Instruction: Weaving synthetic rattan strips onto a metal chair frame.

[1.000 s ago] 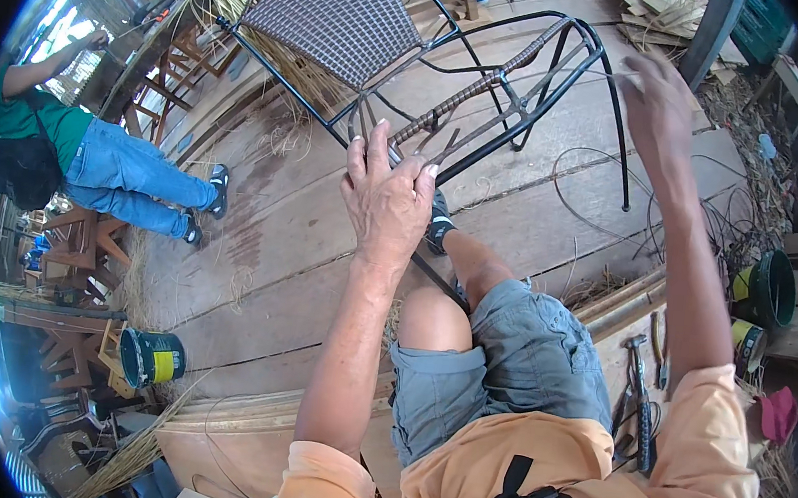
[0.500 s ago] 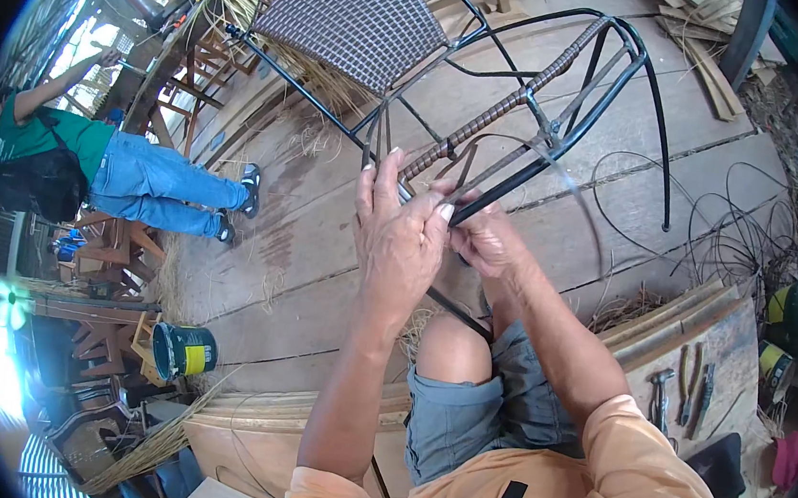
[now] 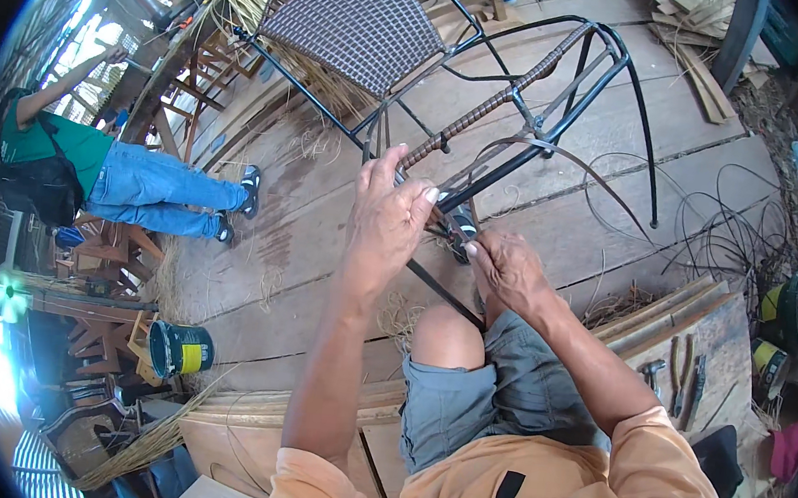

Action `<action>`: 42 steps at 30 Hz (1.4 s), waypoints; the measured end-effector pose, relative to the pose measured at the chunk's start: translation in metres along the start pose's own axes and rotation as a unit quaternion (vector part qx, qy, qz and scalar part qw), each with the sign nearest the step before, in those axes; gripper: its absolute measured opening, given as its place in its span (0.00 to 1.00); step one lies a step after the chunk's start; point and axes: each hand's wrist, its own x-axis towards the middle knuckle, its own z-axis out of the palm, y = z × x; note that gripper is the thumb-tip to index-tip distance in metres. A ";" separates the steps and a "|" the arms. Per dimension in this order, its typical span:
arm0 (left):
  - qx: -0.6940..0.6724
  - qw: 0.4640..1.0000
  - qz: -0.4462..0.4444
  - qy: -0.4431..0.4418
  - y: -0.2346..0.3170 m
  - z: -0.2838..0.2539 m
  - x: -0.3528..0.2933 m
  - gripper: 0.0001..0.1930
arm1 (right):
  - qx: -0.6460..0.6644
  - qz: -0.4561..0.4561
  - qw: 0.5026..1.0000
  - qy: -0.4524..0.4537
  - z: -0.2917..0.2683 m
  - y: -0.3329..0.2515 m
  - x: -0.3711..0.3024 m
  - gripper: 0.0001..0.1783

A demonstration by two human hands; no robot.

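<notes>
A dark metal chair frame (image 3: 485,185) with a woven brown panel (image 3: 353,26) lies tilted before me, its near end over my knee. One crossbar (image 3: 474,120) is wrapped closely in flat brown strip. My left hand (image 3: 385,214) grips the frame at the near end of that wrapping, thumb on top and fingers partly hidden behind. Just right of it, my right hand (image 3: 510,267) pinches a short run of brown weaving strip (image 3: 456,232) coming off the frame. A longer loose strip (image 3: 607,185) arcs out to the right over the frame's tube.
Wooden boards (image 3: 671,318) with pliers (image 3: 685,368) and a hammer (image 3: 653,372) lie at my right. Coiled loose strips (image 3: 733,219) spread on the floor beyond. A dark bucket (image 3: 181,351) stands at left. Another person (image 3: 151,182) in a green shirt stands far left.
My right hand has drawn away from the left, down and to the right, pulling the strip. The long loose strip has swung outward. My left hand stays at the frame, its thumb shifted slightly.
</notes>
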 end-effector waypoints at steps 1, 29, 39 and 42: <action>-0.005 1.000 0.001 -0.008 -0.001 0.000 0.000 0.08 | -0.003 -0.002 1.000 0.000 -0.006 -0.008 -0.004 0.10; -0.042 0.978 0.045 0.198 -0.009 0.026 -0.016 0.18 | 0.324 0.280 0.895 -0.126 -0.051 -0.085 0.127 0.08; 0.100 0.982 0.081 0.135 0.000 0.026 -0.025 0.23 | 0.361 0.270 0.867 -0.214 -0.055 -0.076 0.126 0.13; 0.113 0.980 0.048 0.158 0.004 0.030 -0.016 0.16 | 0.124 0.094 0.975 -0.160 -0.062 -0.075 0.104 0.12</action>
